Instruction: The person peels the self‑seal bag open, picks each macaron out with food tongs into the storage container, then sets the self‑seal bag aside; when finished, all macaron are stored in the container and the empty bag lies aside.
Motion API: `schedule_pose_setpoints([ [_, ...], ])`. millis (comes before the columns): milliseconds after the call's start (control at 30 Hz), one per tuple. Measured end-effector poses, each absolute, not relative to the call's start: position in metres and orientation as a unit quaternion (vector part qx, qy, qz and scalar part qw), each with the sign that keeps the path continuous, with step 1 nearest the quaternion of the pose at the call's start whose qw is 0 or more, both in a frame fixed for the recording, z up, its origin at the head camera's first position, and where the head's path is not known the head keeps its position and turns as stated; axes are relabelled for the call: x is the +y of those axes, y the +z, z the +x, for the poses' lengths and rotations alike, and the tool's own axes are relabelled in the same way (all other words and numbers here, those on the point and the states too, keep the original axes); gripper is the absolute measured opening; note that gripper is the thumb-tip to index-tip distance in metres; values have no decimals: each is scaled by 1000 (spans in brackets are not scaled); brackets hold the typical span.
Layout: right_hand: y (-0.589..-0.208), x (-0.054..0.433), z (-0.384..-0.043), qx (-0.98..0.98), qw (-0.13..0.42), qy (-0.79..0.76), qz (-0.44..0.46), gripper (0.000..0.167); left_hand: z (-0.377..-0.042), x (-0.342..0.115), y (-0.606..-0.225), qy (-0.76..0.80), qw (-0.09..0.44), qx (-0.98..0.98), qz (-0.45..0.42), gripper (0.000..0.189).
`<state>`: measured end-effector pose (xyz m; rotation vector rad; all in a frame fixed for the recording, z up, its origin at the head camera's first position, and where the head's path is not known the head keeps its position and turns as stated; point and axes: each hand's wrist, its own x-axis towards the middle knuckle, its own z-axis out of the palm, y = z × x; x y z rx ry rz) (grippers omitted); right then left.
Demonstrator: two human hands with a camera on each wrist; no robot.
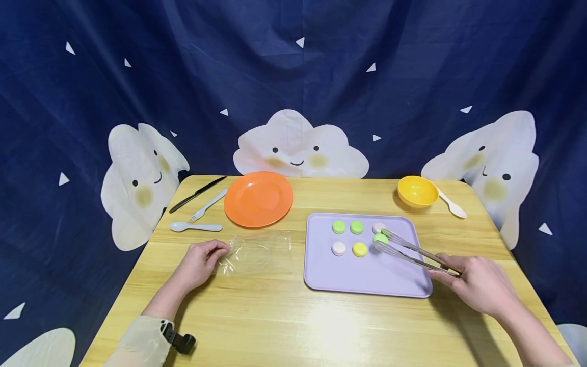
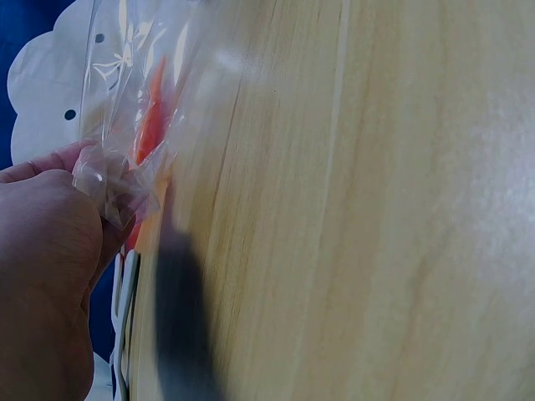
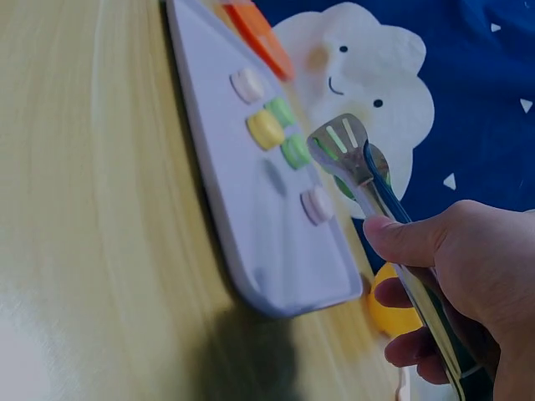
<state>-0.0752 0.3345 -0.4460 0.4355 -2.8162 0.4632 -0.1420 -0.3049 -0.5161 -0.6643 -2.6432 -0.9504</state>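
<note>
My left hand [image 1: 200,262] pinches the gathered edge of a clear plastic bag [image 1: 259,251] between thumb and fingers. In the left wrist view the bag [image 2: 125,63] looks crumpled at the grip. My right hand [image 1: 481,283] grips metal tongs [image 1: 419,253] with slotted heads. Between those heads is a green macaron [image 1: 380,238], raised over the tray in the right wrist view. On the purple tray [image 1: 367,279] lie two green macarons [image 1: 339,227], a yellow macaron [image 1: 359,249] and two pale pink macarons [image 1: 338,248], one partly behind the tongs in the head view.
An orange plate [image 1: 259,199] lies at the back left, beside a black knife [image 1: 198,194], a white fork [image 1: 208,205] and a white spoon [image 1: 195,227]. At the back right, a yellow bowl [image 1: 418,192] stands by another white spoon [image 1: 452,205]. A cloud-print curtain [image 1: 330,66] hangs behind the table.
</note>
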Motion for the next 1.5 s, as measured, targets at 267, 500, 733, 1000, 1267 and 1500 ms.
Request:
schedule_pose_setpoints([
  [267, -461, 343, -69, -975, 81, 161, 129, 39, -142, -305, -516, -328, 129, -907, -231, 19],
  [500, -468, 344, -68, -977, 57, 164, 120, 40, -142, -304, -515, -324, 129, -909, -230, 18],
  [733, -470, 345, -69, -979, 43, 161, 116, 44, -141, -304, -514, -323, 129, -909, -229, 19],
  [1000, -463, 345, -69, -971, 73, 207, 95, 47, -140, -304, -509, -281, 109, -924, -237, 16],
  [1267, -459, 361, -69, -969, 90, 230, 27, 30, -140, -297, -499, -175, 102, -935, -291, 13],
  [1500, -472, 379, -70, -969, 108, 220, -7, 28, -139, -292, -500, -132, 105, -933, -317, 12],
])
